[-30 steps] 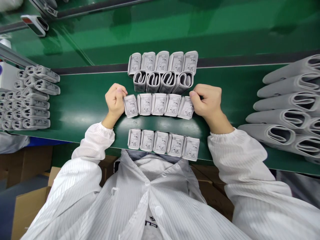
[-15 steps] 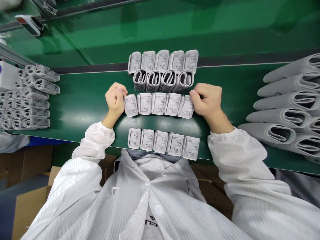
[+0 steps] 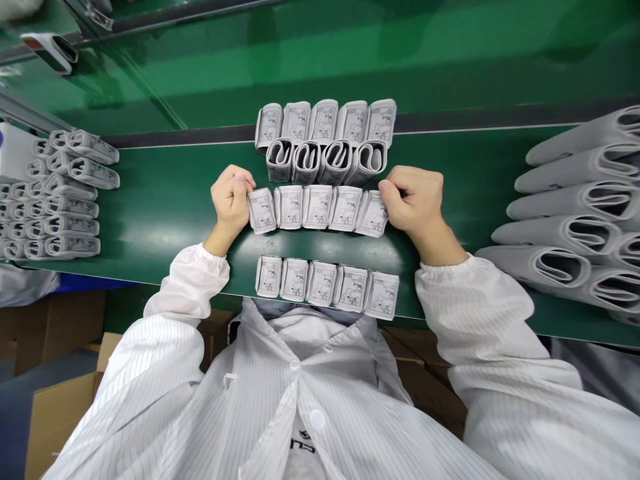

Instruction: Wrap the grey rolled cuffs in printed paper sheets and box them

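Observation:
A row of several folded grey blood pressure cuffs [image 3: 317,207] with printed line drawings spans the gap between my fists. My left hand [image 3: 231,199] is closed at the row's left end, its fingertips on the edge of the leftmost cuff [image 3: 262,211]. At the other end my right hand [image 3: 414,200] is closed too, thumb against the upper corner of the rightmost cuff [image 3: 372,214]. Just beyond stand rolled cuffs [image 3: 320,162] with their coiled ends showing, and behind them another printed row [image 3: 325,122]. Nearer my body lies one more row [image 3: 321,283].
Stacked rolled cuffs [image 3: 73,207] and a white box [image 3: 15,152] stand at left on the green bench [image 3: 165,193]. Larger folded grey cuffs [image 3: 565,200] are piled at right. Behind a dark rail runs a green surface [image 3: 475,60]. Cardboard boxes [image 3: 60,420] sit below.
Both hands and the rows of cuffs stay practically still. The white and red looped item at the upper left has shifted slightly to the left.

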Action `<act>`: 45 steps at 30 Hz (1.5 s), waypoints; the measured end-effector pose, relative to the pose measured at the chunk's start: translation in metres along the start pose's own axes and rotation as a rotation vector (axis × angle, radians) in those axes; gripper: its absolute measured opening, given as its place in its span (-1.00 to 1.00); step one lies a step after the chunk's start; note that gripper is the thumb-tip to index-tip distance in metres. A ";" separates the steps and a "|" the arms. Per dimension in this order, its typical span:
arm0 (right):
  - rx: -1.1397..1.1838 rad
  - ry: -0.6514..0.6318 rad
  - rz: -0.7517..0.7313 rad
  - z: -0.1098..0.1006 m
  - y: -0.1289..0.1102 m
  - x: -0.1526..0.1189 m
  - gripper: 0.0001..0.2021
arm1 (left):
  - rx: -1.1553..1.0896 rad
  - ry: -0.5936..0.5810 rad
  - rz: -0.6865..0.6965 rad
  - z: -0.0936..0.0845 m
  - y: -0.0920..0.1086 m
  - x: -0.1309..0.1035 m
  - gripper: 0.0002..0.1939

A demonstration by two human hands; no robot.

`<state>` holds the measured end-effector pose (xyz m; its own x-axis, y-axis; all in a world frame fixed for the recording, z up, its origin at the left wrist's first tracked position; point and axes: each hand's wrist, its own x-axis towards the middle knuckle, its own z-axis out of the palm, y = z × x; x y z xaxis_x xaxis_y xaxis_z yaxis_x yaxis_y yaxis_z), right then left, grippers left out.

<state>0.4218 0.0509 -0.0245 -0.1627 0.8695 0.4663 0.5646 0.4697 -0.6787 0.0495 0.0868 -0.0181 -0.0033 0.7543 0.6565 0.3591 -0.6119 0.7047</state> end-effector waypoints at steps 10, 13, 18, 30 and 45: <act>-0.034 0.008 -0.012 0.002 0.002 -0.001 -0.37 | 0.038 0.007 0.012 0.001 0.003 0.002 -0.30; -0.042 -0.005 0.011 0.002 0.003 -0.001 -0.37 | 0.050 -0.005 0.001 0.000 0.000 0.001 -0.31; -0.068 -0.012 0.024 0.002 0.004 0.000 -0.34 | -0.002 -0.032 0.005 0.000 -0.007 0.000 -0.34; -0.046 -0.019 0.028 0.005 0.012 -0.002 -0.36 | 0.054 -0.133 -0.033 -0.001 -0.007 0.004 -0.32; -0.107 -0.035 0.105 0.001 -0.001 0.004 -0.28 | 0.103 -0.186 -0.015 0.000 0.000 0.006 -0.34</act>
<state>0.4195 0.0540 -0.0228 -0.1256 0.9188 0.3743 0.6625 0.3585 -0.6577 0.0495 0.0915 -0.0143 0.1592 0.8001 0.5783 0.4535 -0.5796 0.6771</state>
